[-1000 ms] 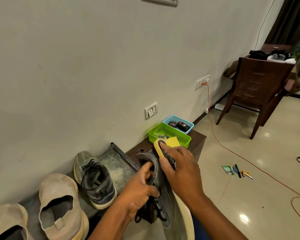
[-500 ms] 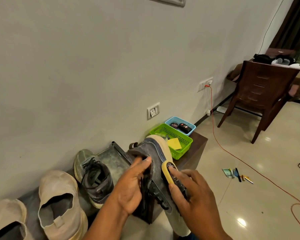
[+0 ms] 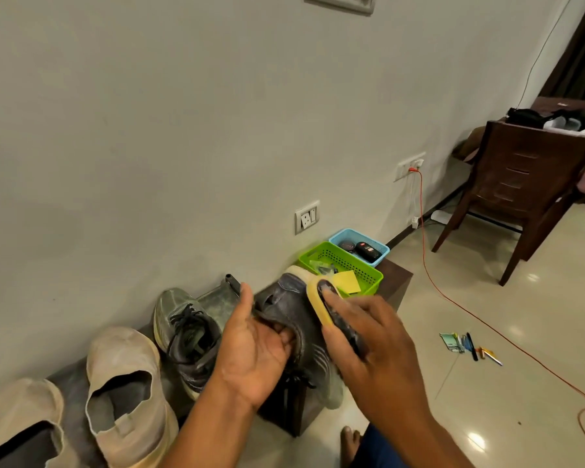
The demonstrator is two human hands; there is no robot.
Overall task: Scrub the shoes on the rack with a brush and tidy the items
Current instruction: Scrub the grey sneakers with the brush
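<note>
Above the rack (image 3: pixel 397 282): left hand (image 3: pixel 254 352) gripping grey shoe (image 3: pixel 298 315) by its opening, right hand (image 3: pixel 375 342) wrapped round yellow brush (image 3: pixel 318 304) against its side. Scrubbing seemingly midway; three other shoes waiting, floor clutter (image 3: pixel 470 346) not yet tidied.

both forearms are bare with no sleeves; a bare foot (image 3: pixel 348 444) shows beside dark blue trousers (image 3: pixel 379 447).

The brush (image 3: pixel 331 312) (in the right hand (image 3: pixel 379 349)) has slid up toward the shoe (image 3: pixel 294 305) toe.
</note>
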